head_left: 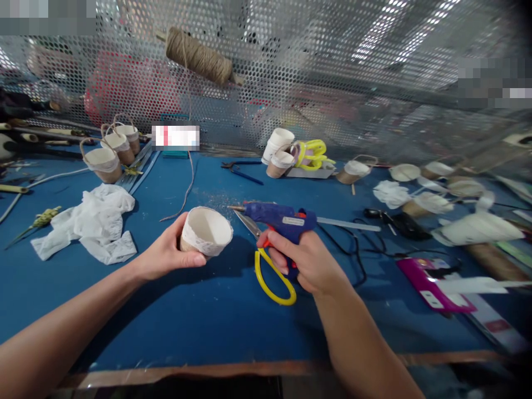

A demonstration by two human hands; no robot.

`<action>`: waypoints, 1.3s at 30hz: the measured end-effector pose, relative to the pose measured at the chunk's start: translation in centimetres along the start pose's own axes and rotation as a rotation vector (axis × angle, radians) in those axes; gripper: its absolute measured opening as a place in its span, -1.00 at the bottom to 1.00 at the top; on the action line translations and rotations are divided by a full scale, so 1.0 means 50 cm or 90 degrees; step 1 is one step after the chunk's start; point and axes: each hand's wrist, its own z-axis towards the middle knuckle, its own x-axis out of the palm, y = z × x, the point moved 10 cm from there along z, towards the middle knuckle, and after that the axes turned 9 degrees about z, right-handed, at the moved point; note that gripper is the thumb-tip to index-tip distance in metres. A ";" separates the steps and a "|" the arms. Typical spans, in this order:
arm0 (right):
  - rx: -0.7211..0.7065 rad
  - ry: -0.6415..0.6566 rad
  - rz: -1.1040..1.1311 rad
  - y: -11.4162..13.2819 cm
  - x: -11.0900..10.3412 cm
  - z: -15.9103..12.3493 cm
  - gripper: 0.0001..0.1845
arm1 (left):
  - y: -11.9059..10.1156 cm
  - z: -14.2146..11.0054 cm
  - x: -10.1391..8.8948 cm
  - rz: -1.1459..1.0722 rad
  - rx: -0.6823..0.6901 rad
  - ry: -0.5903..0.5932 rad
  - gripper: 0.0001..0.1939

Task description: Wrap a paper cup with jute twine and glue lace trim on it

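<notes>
My left hand (172,249) is closed around a small paper cup (208,230), brown at the base with white lace round its upper wall. The cup tilts so that its pale inside faces me. In my right hand (307,260) is a blue hot glue gun (276,216), its nozzle pointing left just above the cup's rim without touching it. My fingers wrap the handle near the red trigger. A clear glue stick (349,223) sticks out of its back. Yellow-handled scissors (274,282) lie under the gun, partly covered by my right hand.
White lace (100,221) lies crumpled at left, below several handled cups (103,163). Pliers (245,170) and stacked cups (279,144) are at the back. At right are a black cable (355,255), a magenta packet (432,288) and more cups. A twine spool (198,55) hangs on the mesh.
</notes>
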 end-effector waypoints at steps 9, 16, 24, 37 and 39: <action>0.141 0.076 0.199 -0.058 0.056 0.007 -0.65 | -0.009 -0.006 -0.004 -0.041 0.010 -0.044 -0.11; 0.133 0.074 0.187 -0.060 0.062 0.004 -0.65 | -0.002 -0.007 -0.011 -0.039 0.006 -0.069 -0.03; -0.038 0.003 -0.081 -0.015 0.025 -0.001 -0.70 | 0.003 -0.003 -0.013 -0.050 0.017 -0.065 -0.12; -0.125 -0.129 -0.420 0.032 -0.019 -0.016 -0.72 | -0.018 0.004 -0.023 0.127 0.000 -0.094 -0.39; -0.108 -0.105 -0.409 0.032 -0.016 -0.015 -0.74 | -0.017 0.005 -0.023 0.149 -0.001 -0.092 -0.39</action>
